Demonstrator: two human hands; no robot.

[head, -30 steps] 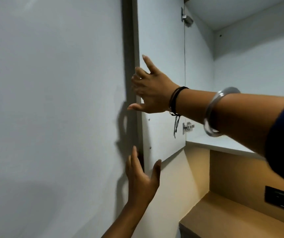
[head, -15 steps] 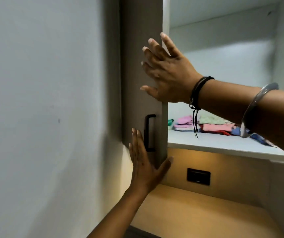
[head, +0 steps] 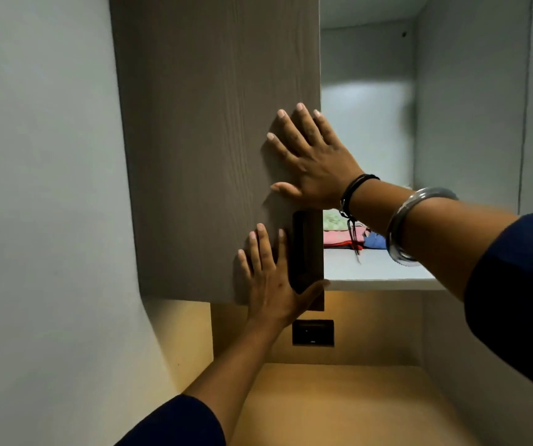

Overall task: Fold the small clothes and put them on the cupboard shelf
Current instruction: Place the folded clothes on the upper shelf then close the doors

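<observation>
1. Head view: both hands lay flat on the outer face of the cupboard door point(head: 213, 140), fingers straight and spread, neither one holding anything.
2. The right hand point(head: 313, 165) pressed near the door's free edge, above the dark handle point(head: 305, 249). A black thread band point(head: 353, 191) and a metal bangle point(head: 403, 226) sat on that arm.
3. The left hand point(head: 271, 281) pressed below the right hand. Its fingers lay just left of the handle and its thumb reached under the handle's lower end.
4. The folded clothes point(head: 342, 235) lay in a low stack on the cupboard shelf point(head: 377, 272), to the right of both hands and partly hidden behind the right forearm.
5. Step in hand, as judged: folding and placing appeared complete, and the door was being pushed shut. The task looked close to its end.
6. It could not be determined whether the door was fully seated against the cupboard frame.
7. Next move, as judged: apply even pressure with both palms until the door seats, keep the left thumb clear of the closing edge, then lift both hands away.
8. The opening to the right of the hands was uncovered. Whether a second door serves it could not be determined.
</observation>
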